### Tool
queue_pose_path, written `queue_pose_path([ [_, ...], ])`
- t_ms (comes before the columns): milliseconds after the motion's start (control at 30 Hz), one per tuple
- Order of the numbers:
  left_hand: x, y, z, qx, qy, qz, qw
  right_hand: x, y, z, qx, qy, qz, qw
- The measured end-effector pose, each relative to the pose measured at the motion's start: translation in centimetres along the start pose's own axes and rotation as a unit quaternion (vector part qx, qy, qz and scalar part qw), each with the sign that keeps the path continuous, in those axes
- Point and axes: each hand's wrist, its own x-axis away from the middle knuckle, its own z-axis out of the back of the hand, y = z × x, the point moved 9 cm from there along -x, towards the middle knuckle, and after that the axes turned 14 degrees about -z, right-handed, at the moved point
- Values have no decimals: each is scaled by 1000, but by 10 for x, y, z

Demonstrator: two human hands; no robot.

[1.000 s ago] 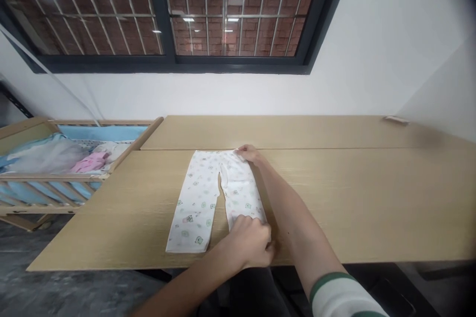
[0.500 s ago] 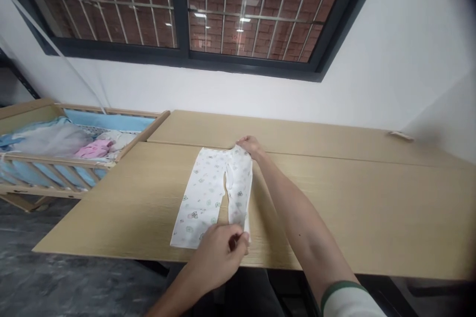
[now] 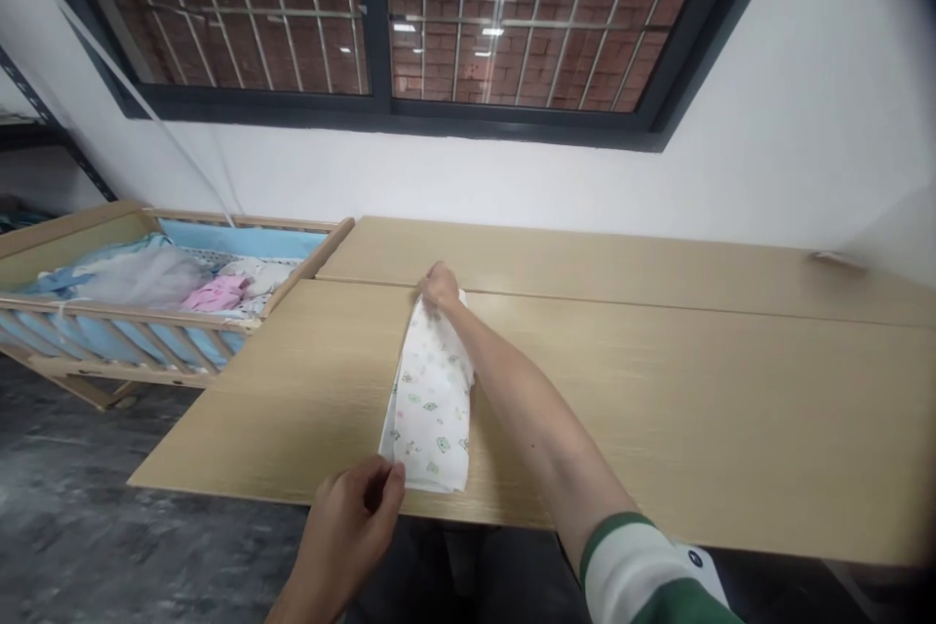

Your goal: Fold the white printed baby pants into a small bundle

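White baby trousers (image 3: 433, 400) with small green prints lie on the wooden table (image 3: 658, 400), one leg folded over the other into a narrow strip. My right hand (image 3: 439, 288) pinches the waist end at the far side, arm stretched across the table. My left hand (image 3: 355, 517) pinches the near cuff end at the table's front edge, fingers closed on the cloth.
A wooden baby cot (image 3: 146, 312) with blue lining and pink and white clothes stands left of the table. A small flat object (image 3: 834, 259) lies at the far right of the table. Behind are a white wall and a barred window (image 3: 409, 19).
The right trouser leg has been carried leftward over the left leg, so the trousers are now folded in half lengthwise. Both hands moved left with the cloth.
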Motion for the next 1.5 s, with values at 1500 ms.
queue_pose_path([
  [1500, 37, 47, -51, -335, 34, -376, 863, 151, 51, -37, 244, -284, 425, 825],
])
